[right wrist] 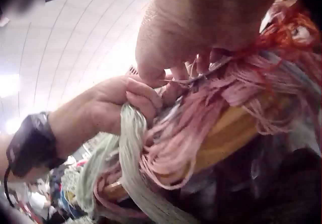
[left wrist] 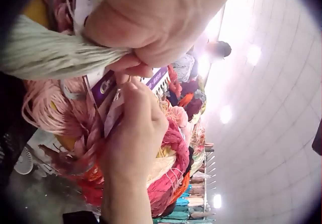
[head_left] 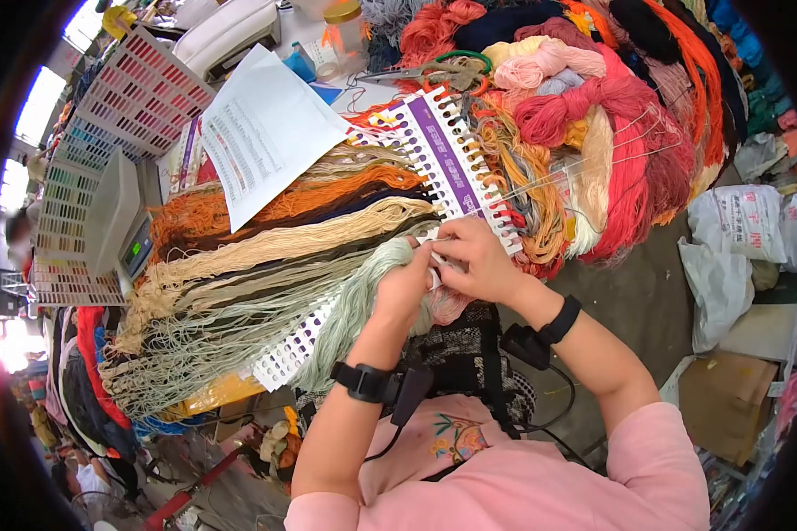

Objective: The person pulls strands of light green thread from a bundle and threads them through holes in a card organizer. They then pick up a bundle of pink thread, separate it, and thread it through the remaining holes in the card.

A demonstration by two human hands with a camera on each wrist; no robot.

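My left hand (head_left: pixel 402 290) grips a pale green skein of thread (head_left: pixel 350 319), whose loose length hangs down from the fist in the right wrist view. Fingertip to fingertip with it, my right hand (head_left: pixel 480 260) pinches a thin strand (right wrist: pixel 171 80) at the skein's end. Both hands meet over the edge of a white thread card with a purple band (left wrist: pixel 104 90), largely hidden by the fingers. Pink skeins (right wrist: pixel 176 151) hang from the same edge, just below my hands.
Tan, orange, dark and green skeins (head_left: pixel 283 232) fan out leftward from a punched purple-and-white card (head_left: pixel 447 159). A printed sheet (head_left: pixel 270 133) lies over them. Scissors (head_left: pixel 390 76) and heaped coloured yarn (head_left: pixel 593 115) are at the back. Color charts (head_left: pixel 142 93) stand at left beside a scale (head_left: pixel 135 250).
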